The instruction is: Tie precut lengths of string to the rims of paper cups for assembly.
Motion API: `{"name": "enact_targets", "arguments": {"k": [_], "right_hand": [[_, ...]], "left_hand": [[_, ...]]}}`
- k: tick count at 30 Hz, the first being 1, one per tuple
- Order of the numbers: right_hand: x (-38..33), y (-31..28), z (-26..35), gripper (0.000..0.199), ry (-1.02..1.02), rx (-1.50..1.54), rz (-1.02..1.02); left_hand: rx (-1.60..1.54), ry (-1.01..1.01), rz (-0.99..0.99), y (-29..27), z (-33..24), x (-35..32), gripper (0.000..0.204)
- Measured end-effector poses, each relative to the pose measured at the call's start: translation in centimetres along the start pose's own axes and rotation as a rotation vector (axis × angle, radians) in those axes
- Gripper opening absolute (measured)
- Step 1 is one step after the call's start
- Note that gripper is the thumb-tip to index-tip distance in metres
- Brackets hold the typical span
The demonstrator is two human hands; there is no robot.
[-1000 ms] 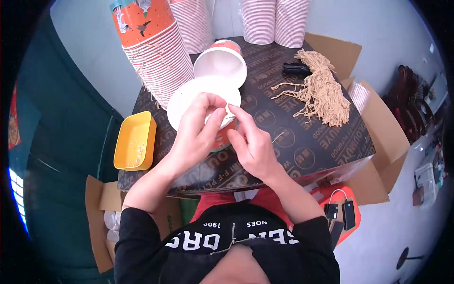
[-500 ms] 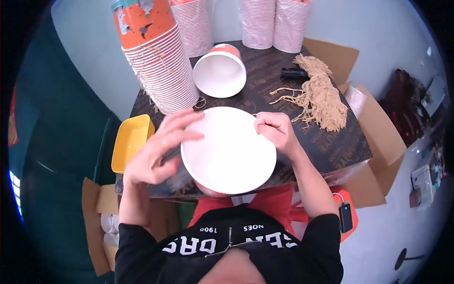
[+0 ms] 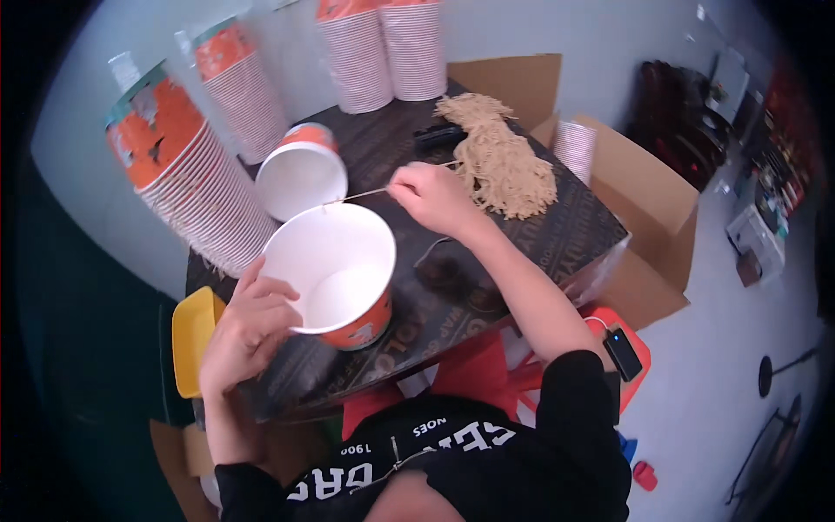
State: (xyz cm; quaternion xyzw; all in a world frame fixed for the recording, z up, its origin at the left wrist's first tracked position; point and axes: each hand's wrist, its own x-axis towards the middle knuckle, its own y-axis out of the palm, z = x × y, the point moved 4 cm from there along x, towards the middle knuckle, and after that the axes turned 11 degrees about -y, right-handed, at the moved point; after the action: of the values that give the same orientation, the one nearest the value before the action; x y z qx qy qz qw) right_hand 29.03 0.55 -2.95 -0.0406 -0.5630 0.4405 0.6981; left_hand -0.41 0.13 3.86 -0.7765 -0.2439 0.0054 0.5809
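A paper bucket (image 3: 335,261), white inside and orange outside, stands on the table in front of me with its mouth up. My left hand (image 3: 248,326) grips its left rim, fingertips over the inner edge and the thumb hidden. A thin tan cord (image 3: 370,192) runs from the bucket's far rim to my right hand (image 3: 432,198), whose closed fingers pinch it and hold it taut. The cord's end shows past the fist, close to a heap of tan cords (image 3: 509,165). Behind the bucket, another paper bucket (image 3: 304,178) lies on its side.
Tall stacks of nested buckets (image 3: 204,187) line the table's left and back. A black object (image 3: 441,137) sits beside the cords. Left of the table is a yellow bin (image 3: 193,335); right of it, an open cardboard box (image 3: 639,204) and a red stool (image 3: 639,357).
The view has turned, shifting the table leftward. My left hand, earlier with fingers spread, now grips the bucket's rim. My right hand has left the rim and draws the cord out to the right.
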Motion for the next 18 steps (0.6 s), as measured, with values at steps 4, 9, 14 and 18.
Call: {"name": "enact_targets", "arguments": {"k": [4, 9, 14, 18], "right_hand": [[2.7, 0.7, -0.7, 0.019, 0.011, 0.184, -0.215], [5.5, 1.3, 2.3, 0.019, -0.033, 0.512, -0.235], [4.3, 4.4, 3.4, 0.018, -0.099, 0.585, -0.195], [2.1, 7.3, 1.8, 0.018, -0.024, 0.583, -0.232]], "left_hand": [[0.018, 0.013, 0.027, 0.4, -0.3, 0.7, 0.017], [0.126, -0.105, -0.114, 1.2, -0.8, 1.6, 0.011], [0.228, -0.367, -0.237, 3.3, -0.4, 2.9, 0.018], [0.354, -0.137, -0.607, 6.5, -0.3, 4.0, 0.041]]}}
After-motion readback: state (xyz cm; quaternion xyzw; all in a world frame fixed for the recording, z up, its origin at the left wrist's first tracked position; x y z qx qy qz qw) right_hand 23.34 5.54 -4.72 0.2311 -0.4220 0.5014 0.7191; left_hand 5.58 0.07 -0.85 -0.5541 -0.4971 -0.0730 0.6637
